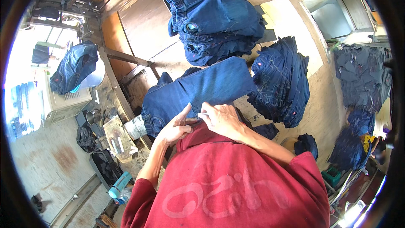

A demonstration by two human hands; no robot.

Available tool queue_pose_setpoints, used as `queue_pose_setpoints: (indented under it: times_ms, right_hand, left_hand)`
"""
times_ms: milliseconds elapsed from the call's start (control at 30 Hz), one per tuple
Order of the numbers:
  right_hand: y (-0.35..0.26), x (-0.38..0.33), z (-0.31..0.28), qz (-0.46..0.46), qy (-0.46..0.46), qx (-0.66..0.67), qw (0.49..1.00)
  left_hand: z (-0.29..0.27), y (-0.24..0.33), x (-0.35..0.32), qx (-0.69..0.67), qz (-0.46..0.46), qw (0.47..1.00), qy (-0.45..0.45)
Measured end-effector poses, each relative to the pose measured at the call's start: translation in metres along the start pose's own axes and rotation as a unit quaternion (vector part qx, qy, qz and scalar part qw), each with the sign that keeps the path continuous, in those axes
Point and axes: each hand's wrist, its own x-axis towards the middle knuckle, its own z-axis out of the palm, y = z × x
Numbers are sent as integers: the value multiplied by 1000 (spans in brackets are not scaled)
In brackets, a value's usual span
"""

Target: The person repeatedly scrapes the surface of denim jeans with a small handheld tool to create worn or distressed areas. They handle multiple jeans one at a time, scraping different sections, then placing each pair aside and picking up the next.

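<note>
While both hands work at its near edge, a pair of dark blue jeans [198, 90] lies flat on the wooden table [143, 21].

At far left, another denim piece [74, 65] drapes over a pale box, with a blue bottle [119, 184] on the floor nearer. The left hand [177, 127] rests on the jeans' near hem, index finger stretched out, the rest curled. Just beside it, the right hand [221, 118] pinches something small and pale between narrow fingertips; what, I cannot tell. Farther right sit a tall stack of folded jeans [215, 14] and a second denim heap [282, 84].
</note>
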Motion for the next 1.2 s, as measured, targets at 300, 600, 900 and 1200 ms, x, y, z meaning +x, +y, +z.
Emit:
queue_pose_setpoints:
  times_ms: [300, 600, 900, 1200]
  right_hand:
    - [0, 14, -7, 24, 2, -12, 1000]
    - [30, 28, -27, 41, -41, -54, 997]
    - [220, -2, -57, 326, 251, 254, 875]
    - [268, 2, -22, 456, 96, 693, 550]
  left_hand:
    - [1, 1, -1, -7, -22, 1000, 8]
    - [9, 2, 4, -46, -29, 998, 40]
    - [-124, 26, 10, 576, 133, 574, 566]
    - [-163, 2, 52, 127, 172, 778, 590]
